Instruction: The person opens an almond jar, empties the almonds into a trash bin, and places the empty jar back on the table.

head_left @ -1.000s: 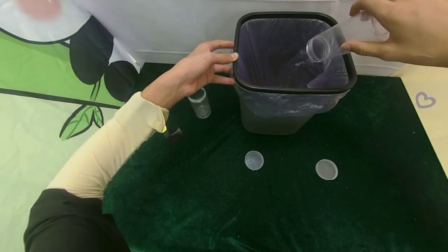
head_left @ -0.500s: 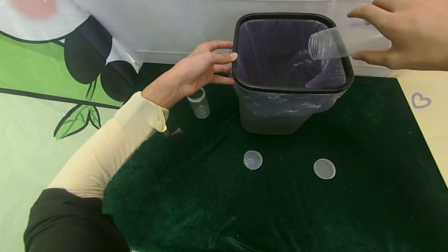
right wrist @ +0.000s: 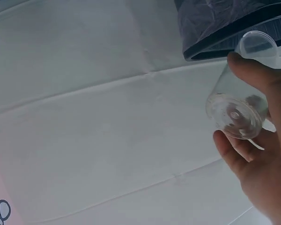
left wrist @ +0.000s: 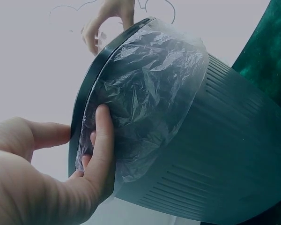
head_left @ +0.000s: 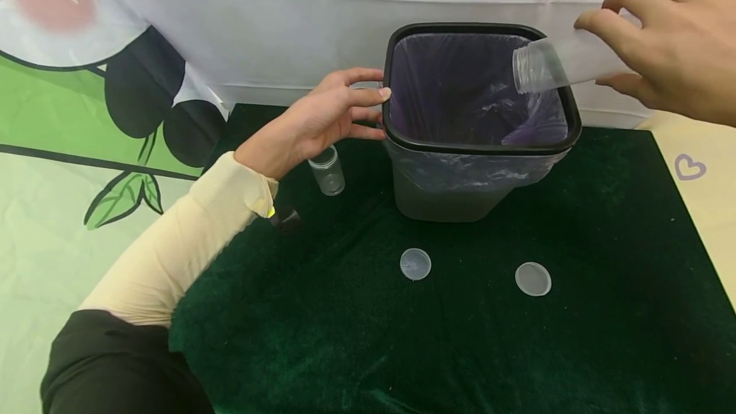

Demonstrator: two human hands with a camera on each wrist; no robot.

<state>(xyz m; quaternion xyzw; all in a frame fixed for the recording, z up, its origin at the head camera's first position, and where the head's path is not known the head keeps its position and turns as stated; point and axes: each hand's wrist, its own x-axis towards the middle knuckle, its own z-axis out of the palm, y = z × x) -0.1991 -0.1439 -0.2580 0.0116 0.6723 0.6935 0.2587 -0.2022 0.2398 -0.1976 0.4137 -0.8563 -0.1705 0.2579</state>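
My right hand (head_left: 678,43) grips a clear plastic jar (head_left: 569,59) near its base. The jar lies tilted on its side, its threaded, uncovered mouth just inside the right rim of a dark bin (head_left: 443,200) lined with a thin plastic bag (head_left: 437,82). In the right wrist view the jar's round bottom faces the camera. My left hand (head_left: 322,107) touches the bin's left rim and outer side, fingers spread and fairly straight. The left wrist view shows those fingertips (left wrist: 103,117) against the folded-over bag.
A second clear jar (head_left: 328,174) stands uncapped on the dark green cloth (head_left: 368,337), left of the bin. Two round translucent lids, a left one (head_left: 416,264) and a right one (head_left: 533,278), lie in front. A white sheet (head_left: 287,18) hangs behind.
My right hand has turned and its fingers curl more around the jar. The jar's mouth has swung slightly right and up, nearer the rim. My left hand and the bin look the same.
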